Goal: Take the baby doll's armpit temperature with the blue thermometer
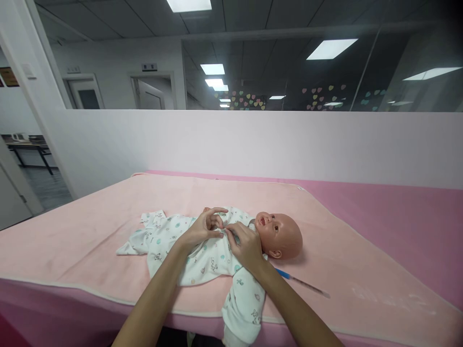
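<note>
A baby doll (278,233) lies on its back on a pale pink blanket (108,231), head to the right, dressed in a white printed romper (202,260). Both of my hands rest on the doll's chest. My left hand (204,226) pinches the romper's front with curled fingers. My right hand (246,243) pinches the fabric just beside it, near the neckline. The two hands almost touch. One sleeve of the romper hangs over the near edge of the bed.
A thin blue-tipped stick, like a thermometer or pen (302,282), lies on the blanket right of my right forearm. The blanket covers a pink mattress (398,217). A white partition wall (253,144) with glass above stands behind. An open doorway is at the left.
</note>
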